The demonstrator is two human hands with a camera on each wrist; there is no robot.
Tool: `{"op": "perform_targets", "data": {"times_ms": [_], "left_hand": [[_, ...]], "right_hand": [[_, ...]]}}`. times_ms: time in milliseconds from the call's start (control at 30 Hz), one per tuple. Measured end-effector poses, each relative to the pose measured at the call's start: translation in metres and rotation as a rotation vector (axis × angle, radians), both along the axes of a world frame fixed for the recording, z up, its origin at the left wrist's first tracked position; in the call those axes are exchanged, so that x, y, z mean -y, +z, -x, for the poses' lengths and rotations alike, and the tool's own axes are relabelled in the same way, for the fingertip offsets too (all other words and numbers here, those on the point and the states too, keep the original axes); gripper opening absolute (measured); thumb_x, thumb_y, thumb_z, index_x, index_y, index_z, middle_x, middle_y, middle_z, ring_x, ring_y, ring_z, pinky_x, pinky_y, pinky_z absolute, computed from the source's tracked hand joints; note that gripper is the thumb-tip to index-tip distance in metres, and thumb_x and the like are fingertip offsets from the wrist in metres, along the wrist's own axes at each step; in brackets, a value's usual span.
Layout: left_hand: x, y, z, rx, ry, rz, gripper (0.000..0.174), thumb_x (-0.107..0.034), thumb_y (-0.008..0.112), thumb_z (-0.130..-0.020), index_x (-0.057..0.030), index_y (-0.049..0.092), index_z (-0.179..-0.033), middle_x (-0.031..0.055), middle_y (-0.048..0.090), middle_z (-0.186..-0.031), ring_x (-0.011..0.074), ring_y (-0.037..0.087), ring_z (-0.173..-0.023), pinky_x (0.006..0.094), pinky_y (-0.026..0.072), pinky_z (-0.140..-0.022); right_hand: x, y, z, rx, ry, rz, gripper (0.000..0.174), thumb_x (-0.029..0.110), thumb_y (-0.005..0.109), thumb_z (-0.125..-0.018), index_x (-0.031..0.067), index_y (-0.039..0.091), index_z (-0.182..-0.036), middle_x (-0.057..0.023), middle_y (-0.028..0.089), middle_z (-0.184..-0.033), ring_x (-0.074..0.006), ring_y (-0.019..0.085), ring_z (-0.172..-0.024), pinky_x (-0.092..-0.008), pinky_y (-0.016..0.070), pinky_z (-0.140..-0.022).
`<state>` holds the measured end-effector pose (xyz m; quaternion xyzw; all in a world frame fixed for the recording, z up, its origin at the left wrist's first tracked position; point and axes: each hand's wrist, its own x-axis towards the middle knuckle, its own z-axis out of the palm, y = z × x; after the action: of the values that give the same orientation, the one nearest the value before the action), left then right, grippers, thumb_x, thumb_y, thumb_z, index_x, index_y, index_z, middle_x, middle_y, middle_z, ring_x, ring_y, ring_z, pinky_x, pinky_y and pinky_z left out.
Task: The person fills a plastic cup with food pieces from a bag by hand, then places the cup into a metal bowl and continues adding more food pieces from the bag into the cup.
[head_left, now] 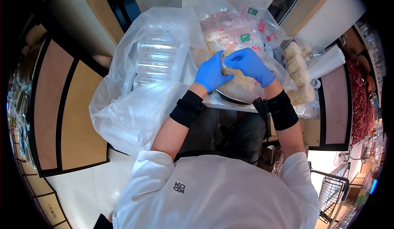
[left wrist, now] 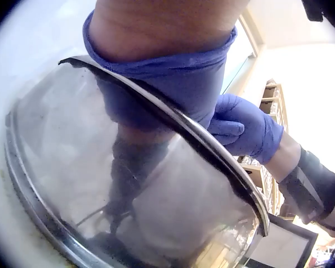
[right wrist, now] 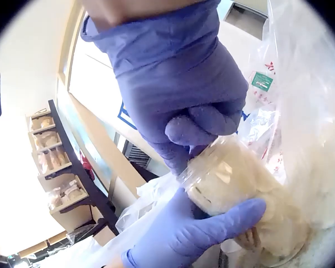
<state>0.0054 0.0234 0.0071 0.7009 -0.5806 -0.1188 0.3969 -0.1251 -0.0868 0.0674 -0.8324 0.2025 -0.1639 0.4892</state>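
Observation:
A clear plastic jar (right wrist: pixel 226 176) holding pale, cream-coloured food is tilted between the two blue-gloved hands. My left hand (head_left: pixel 213 73) grips its side, the thumb laid across the wall in the right wrist view. Over the jar's mouth, my right hand (head_left: pixel 249 64) has its fingers curled, with finger and thumb at the rim; their tips are partly hidden. Below both hands stands a round steel basin (head_left: pixel 234 100) with more pale food (head_left: pixel 242 84) in it. The left wrist view shows mostly the basin's shiny wall (left wrist: pixel 173 184); the left fingers are out of sight there.
At left, a large translucent bag (head_left: pixel 123 110) holds several clear empty containers (head_left: pixel 158 60). Clear bags with red print (head_left: pixel 234 34) lie behind the basin. Filled pale packs (head_left: pixel 297 71) and a white roll (head_left: pixel 328 62) stand at right. A shopping cart (head_left: pixel 334 190) is on the floor.

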Motion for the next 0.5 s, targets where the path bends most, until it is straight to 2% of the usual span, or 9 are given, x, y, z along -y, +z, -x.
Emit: {"op": "perform_targets", "data": {"times_ms": [67, 167, 267, 400, 500], "left_hand": [[-0.002, 0.001, 0.001, 0.001, -0.010, -0.008, 0.093, -0.043, 0.078, -0.066, -0.0041, 0.033, -0.137, 0.0246, 0.060, -0.112, 0.0398, 0.059, -0.101, 0.0448, 0.0492, -0.084], [0.000, -0.001, 0.001, 0.001, -0.007, -0.006, 0.092, -0.043, 0.078, -0.066, -0.0045, 0.033, -0.137, 0.0249, 0.058, -0.116, 0.0396, 0.059, -0.103, 0.0448, 0.0489, -0.085], [-0.002, 0.008, 0.000, 0.001, -0.004, -0.019, 0.093, -0.043, 0.078, -0.066, -0.0048, 0.032, -0.138, 0.0251, 0.055, -0.120, 0.0395, 0.058, -0.104, 0.0446, 0.0486, -0.086], [-0.002, 0.002, 0.000, 0.018, -0.027, -0.006, 0.092, -0.043, 0.077, -0.067, -0.0049, 0.032, -0.138, 0.0247, 0.055, -0.121, 0.0400, 0.058, -0.105, 0.0446, 0.0486, -0.087], [0.000, 0.000, -0.001, 0.016, -0.029, 0.008, 0.091, -0.043, 0.077, -0.067, -0.0049, 0.033, -0.137, 0.0245, 0.056, -0.120, 0.0404, 0.058, -0.104, 0.0449, 0.0487, -0.086]], "right_hand": [[0.001, 0.004, 0.002, -0.046, -0.010, -0.091, 0.017, 0.010, 0.070, -0.078, -0.0007, 0.071, -0.091, -0.0051, 0.068, -0.077, -0.0063, 0.058, -0.067, -0.0225, 0.0474, -0.061], [-0.013, 0.024, 0.005, -0.119, -0.107, -0.044, 0.017, 0.010, 0.071, -0.077, 0.0001, 0.071, -0.091, -0.0052, 0.068, -0.076, -0.0066, 0.058, -0.066, -0.0218, 0.0469, -0.059], [-0.007, 0.019, 0.009, -0.039, -0.121, 0.010, 0.018, 0.011, 0.072, -0.077, 0.0001, 0.071, -0.092, -0.0050, 0.067, -0.075, -0.0070, 0.058, -0.065, -0.0217, 0.0468, -0.059], [-0.007, 0.019, 0.008, -0.138, -0.115, -0.055, 0.018, 0.010, 0.073, -0.077, -0.0003, 0.071, -0.091, -0.0051, 0.068, -0.076, -0.0075, 0.059, -0.066, -0.0219, 0.0476, -0.060], [0.003, 0.004, 0.006, 0.002, 0.010, 0.041, 0.017, 0.010, 0.073, -0.076, -0.0005, 0.070, -0.089, -0.0044, 0.068, -0.076, -0.0070, 0.059, -0.066, -0.0216, 0.0476, -0.061]]}}
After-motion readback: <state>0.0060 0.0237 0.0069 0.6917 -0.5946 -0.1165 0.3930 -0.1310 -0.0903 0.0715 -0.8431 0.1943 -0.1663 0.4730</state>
